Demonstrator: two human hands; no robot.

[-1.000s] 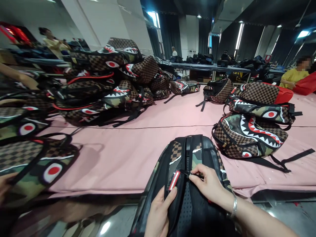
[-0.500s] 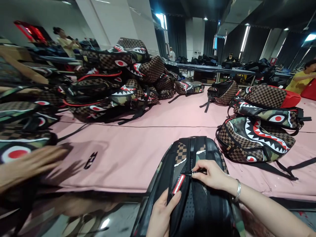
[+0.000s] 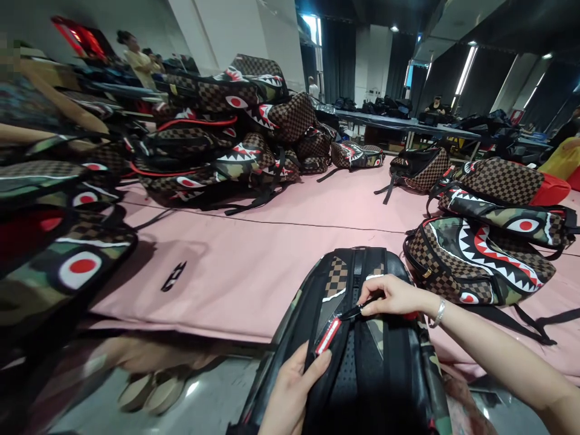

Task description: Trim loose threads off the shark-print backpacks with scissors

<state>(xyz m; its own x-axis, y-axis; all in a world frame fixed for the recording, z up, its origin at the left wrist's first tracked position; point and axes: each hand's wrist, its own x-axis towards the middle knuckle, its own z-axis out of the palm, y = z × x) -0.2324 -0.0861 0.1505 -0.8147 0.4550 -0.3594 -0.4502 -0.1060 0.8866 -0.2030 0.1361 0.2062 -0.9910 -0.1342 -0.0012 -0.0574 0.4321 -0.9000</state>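
Huge pink surface, and at its near edge there's a mostly black backpack, strap side up. One shoulder strap is in the left hand, thumb and fingers pinching it; the right hand's fingers pinch some slim black thing, can't tell what, right by a little red-and-white label.
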